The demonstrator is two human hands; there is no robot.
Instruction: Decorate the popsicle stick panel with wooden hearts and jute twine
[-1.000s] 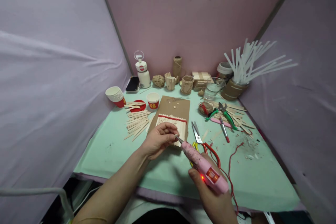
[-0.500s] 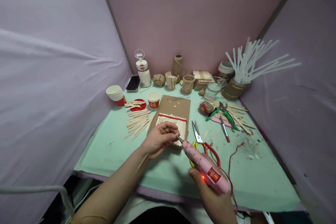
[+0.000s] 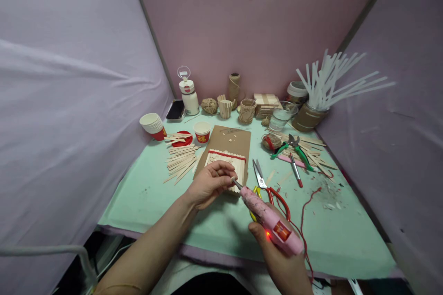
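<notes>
My right hand is wrapped round a pink hot glue gun with a red light lit on its side. Its metal nozzle points up and left to the fingertips of my left hand. Those fingers pinch a small pale piece, perhaps a bit of wood, right at the nozzle tip. Beneath my left hand lies a panel of craft sticks with a red cord across its upper part. It rests on a brown cardboard sheet holding a few small wood chips. My left hand covers part of the panel.
Scissors with red and yellow handles lie beside the glue gun. Green-handled pliers, a marker and red yarn are to the right. Loose sticks and a paper cup stand left; jars, twine and a glass bowl line the back.
</notes>
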